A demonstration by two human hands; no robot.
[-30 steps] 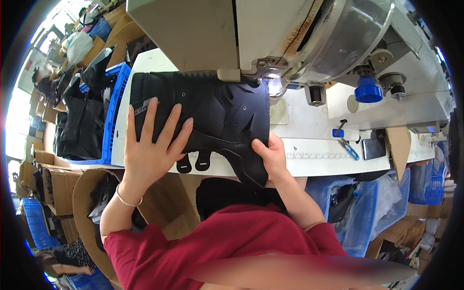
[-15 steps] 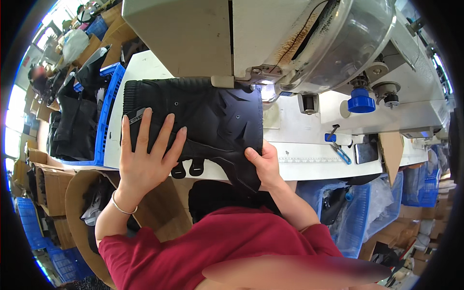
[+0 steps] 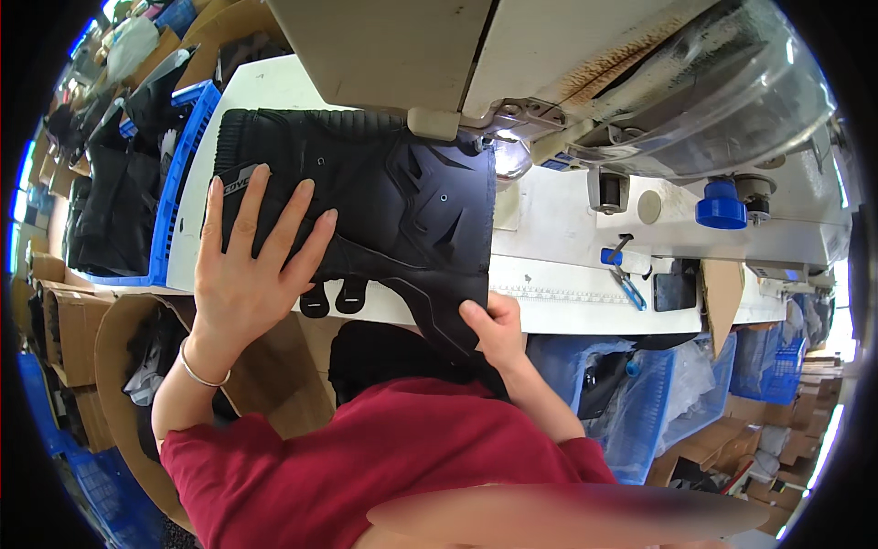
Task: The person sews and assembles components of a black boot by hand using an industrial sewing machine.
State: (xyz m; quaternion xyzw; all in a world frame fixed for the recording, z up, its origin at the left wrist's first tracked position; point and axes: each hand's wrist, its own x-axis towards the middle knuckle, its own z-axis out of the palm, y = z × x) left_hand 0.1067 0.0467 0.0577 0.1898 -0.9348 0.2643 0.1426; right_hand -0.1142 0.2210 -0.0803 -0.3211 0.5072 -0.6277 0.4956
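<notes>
A black boot upper (image 3: 366,206), ribbed along its top-left edges and fitted with small metal eyelets, lies spread on the white sewing table (image 3: 540,233). Its right edge runs beneath the lit needle area of a sewing machine (image 3: 384,59). My left hand (image 3: 247,265) rests flat on the left part of the upper, fingers spread and open. At the lower right edge, my right hand (image 3: 497,331) is closed on the material, thumb on top and the other fingers partly hidden. Two black strap ends (image 3: 351,296) hang over the table's front edge.
Blue-handled snips (image 3: 629,288), a dark phone (image 3: 675,291) and a cardboard piece (image 3: 722,297) lie to the right on the table. A blue crate (image 3: 174,206) of black boot pieces stands left. Blue bins (image 3: 631,412) and a cardboard drum (image 3: 123,366) sit below the table.
The whole view has shifted slightly, with the table and upper now higher and further left. Both hands keep the same places on the boot upper, with no clear movement of it under the machine.
</notes>
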